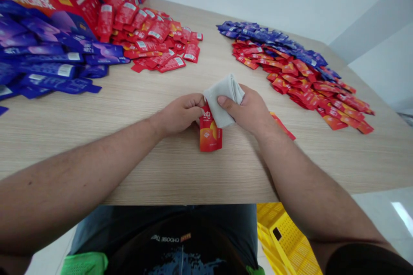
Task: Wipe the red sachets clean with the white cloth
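Red-and-orange pouch [211, 139], pinched over the near middle of the wood-grain tabletop [193, 180].
At far left lies a blue pouch heap [48, 58], then a red pouch heap [158, 32]; the left hand [182, 114] pinches the pouch's upper left edge; a folded grey cloth [221, 105] (finely ribbed) covers its upper right, squeezed between the right hand's [250, 109] thumb and fingers; farther right, a band of red and blue pouches [292, 68] overlaps.

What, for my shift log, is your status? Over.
Left hand pinching red packet. Right hand holding folded cloth, overlapping packet's top. Second packet near right hand, not blocking.
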Available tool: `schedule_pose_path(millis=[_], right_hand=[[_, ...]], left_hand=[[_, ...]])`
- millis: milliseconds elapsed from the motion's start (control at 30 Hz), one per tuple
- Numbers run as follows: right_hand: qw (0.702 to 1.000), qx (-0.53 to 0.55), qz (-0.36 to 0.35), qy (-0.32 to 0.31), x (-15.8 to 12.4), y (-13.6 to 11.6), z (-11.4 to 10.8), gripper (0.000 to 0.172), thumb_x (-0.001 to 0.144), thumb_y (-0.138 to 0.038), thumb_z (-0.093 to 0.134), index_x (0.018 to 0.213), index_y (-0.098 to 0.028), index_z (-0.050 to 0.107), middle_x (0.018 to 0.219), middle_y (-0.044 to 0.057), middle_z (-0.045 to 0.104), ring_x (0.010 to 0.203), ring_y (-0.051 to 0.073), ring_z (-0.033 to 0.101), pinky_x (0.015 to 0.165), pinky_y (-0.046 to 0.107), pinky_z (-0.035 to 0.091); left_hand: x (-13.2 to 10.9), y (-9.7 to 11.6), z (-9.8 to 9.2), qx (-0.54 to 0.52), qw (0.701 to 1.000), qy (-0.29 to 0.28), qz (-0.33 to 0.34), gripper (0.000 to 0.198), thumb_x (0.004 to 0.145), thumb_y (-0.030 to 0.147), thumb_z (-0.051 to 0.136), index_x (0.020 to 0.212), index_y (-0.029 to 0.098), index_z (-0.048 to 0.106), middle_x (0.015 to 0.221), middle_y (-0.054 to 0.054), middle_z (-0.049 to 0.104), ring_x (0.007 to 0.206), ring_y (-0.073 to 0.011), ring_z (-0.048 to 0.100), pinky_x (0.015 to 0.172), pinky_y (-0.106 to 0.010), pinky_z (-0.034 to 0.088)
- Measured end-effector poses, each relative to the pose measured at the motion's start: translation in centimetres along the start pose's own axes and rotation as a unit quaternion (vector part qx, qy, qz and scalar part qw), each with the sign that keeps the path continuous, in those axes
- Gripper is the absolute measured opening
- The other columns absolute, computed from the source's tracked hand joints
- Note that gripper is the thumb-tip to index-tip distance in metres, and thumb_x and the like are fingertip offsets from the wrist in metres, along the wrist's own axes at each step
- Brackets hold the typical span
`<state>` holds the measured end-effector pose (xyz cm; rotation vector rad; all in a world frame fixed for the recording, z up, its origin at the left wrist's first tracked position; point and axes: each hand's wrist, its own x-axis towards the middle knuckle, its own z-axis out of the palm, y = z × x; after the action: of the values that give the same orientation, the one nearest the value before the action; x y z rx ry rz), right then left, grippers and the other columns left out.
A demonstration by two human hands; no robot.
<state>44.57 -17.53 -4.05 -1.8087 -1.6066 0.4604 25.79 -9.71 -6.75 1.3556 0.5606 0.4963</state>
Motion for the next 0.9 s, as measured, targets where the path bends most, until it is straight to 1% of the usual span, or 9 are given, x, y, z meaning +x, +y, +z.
schedule_pose_path(millis=[100,200,333,367,467,600,700,833,900], right_hand=[[0.998,-0.023,-0.042,-0.049,-0.4,-0.6,0.2,0.044,0.083,-0.061,0.062,0.101,-0.021,0.065,0.090,0.005,0.071,0.079,0.023,0.063,0.068,0.034,0.044],[0.987,-0.080,-0.098,-0.094,-0.7,-1.0,0.3,0.038,0.082,-0.056,0.065,0.094,-0.020,0.065,0.090,0.005,0.070,0.080,0.022,0.061,0.070,0.033,0.042],[0.986,-0.123,-0.099,-0.049,-0.6,-1.2,0.4,0.037,0.085,-0.056,0.060,0.093,-0.020,0.063,0.089,0.006,0.067,0.081,0.022,0.058,0.071,0.032,0.039],[0.985,-0.125,-0.105,-0.051,-0.7,-1.3,0.5,0.037,0.086,-0.055,0.060,0.093,-0.020,0.063,0.089,0.006,0.066,0.081,0.022,0.057,0.071,0.032,0.039],[0.971,-0.129,-0.157,-0.123,-0.8,-1.6,0.9,0.033,0.085,-0.052,0.063,0.091,-0.020,0.063,0.089,0.005,0.065,0.083,0.021,0.056,0.073,0.031,0.038],[0.950,-0.143,-0.206,-0.186,-1.1,-1.9,0.9,0.030,0.085,-0.049,0.065,0.093,-0.020,0.063,0.093,0.005,0.065,0.086,0.021,0.056,0.075,0.031,0.038],[0.946,-0.152,-0.191,-0.215,-0.8,-1.4,-0.2,0.029,0.083,-0.048,0.069,0.094,-0.021,0.065,0.092,0.004,0.066,0.084,0.020,0.058,0.073,0.030,0.038],[0.951,-0.106,-0.130,-0.260,-0.4,-0.6,-1.7,0.028,0.078,-0.045,0.073,0.095,-0.023,0.068,0.087,0.000,0.069,0.078,0.019,0.061,0.069,0.028,0.040],[0.959,-0.081,-0.108,-0.248,-0.3,-0.3,-1.9,0.029,0.076,-0.045,0.074,0.094,-0.023,0.068,0.086,0.000,0.069,0.076,0.019,0.062,0.067,0.029,0.041]], left_hand=[[0.3,0.0,0.2,-0.086,0.994,0.061,-0.017,0.014,0.068,0.005,0.053,0.067,0.019,0.049,0.060,0.003,0.055,0.053,-0.0107,0.053,0.050,-0.020,0.042],[0.5,0.2,0.3,-0.115,0.989,0.090,-0.018,0.018,0.065,0.002,0.051,0.063,0.019,0.046,0.054,0.004,0.047,0.046,-0.0081,0.045,0.045,-0.018,0.036],[0.6,0.3,0.3,-0.119,0.988,0.092,-0.038,0.017,0.065,0.003,0.051,0.064,0.019,0.047,0.056,0.003,0.050,0.048,-0.0103,0.050,0.045,-0.019,0.038],[0.6,0.4,0.3,-0.122,0.987,0.096,-0.036,0.017,0.065,0.004,0.051,0.064,0.019,0.046,0.055,0.004,0.049,0.048,-0.0102,0.050,0.045,-0.019,0.038],[0.5,0.4,0.4,-0.129,0.986,0.100,-0.027,0.018,0.064,0.004,0.054,0.062,0.019,0.044,0.052,0.005,0.047,0.044,-0.0082,0.045,0.045,-0.019,0.036],[0.3,0.6,0.5,-0.148,0.985,0.080,-0.029,0.018,0.063,0.006,0.057,0.065,0.019,0.044,0.058,0.003,0.054,0.050,-0.0100,0.052,0.049,-0.021,0.043],[0.4,0.7,0.4,-0.150,0.984,0.093,-0.030,0.018,0.065,0.007,0.057,0.069,0.019,0.044,0.061,0.003,0.056,0.052,-0.0111,0.056,0.051,-0.022,0.047],[0.4,0.9,0.1,-0.163,0.982,0.092,-0.027,0.017,0.066,0.010,0.056,0.071,0.020,0.043,0.063,0.003,0.057,0.052,-0.0132,0.058,0.048,-0.025,0.050],[0.4,0.8,0.0,-0.153,0.985,0.075,-0.032,0.015,0.066,0.010,0.055,0.071,0.020,0.045,0.061,0.003,0.056,0.050,-0.0127,0.057,0.045,-0.023,0.047]])
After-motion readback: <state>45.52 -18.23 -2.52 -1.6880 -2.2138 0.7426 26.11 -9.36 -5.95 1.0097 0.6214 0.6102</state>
